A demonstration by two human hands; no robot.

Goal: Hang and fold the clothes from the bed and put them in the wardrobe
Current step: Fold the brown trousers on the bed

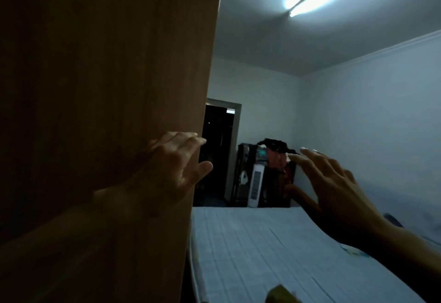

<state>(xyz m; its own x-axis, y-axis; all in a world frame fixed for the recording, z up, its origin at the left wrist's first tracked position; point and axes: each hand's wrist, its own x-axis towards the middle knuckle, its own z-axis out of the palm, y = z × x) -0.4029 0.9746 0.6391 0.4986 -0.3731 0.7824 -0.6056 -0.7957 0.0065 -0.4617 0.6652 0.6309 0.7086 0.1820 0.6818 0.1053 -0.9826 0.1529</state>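
A brown wardrobe door (102, 88) is filling the whole left side, blocking any passage there; the left hand (171, 166) is lying flat against its right edge. Right of the door, open air is stretching above the bed (274, 250), where the right hand (334, 183) is hovering with fingers spread. A cluttered rack (269, 173) is closing off the far end beside a dark doorway (217, 150).

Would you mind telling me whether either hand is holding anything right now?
Nothing is held. The left hand lies flat with straight fingers on the wardrobe door near its edge; the right hand is spread in the air.
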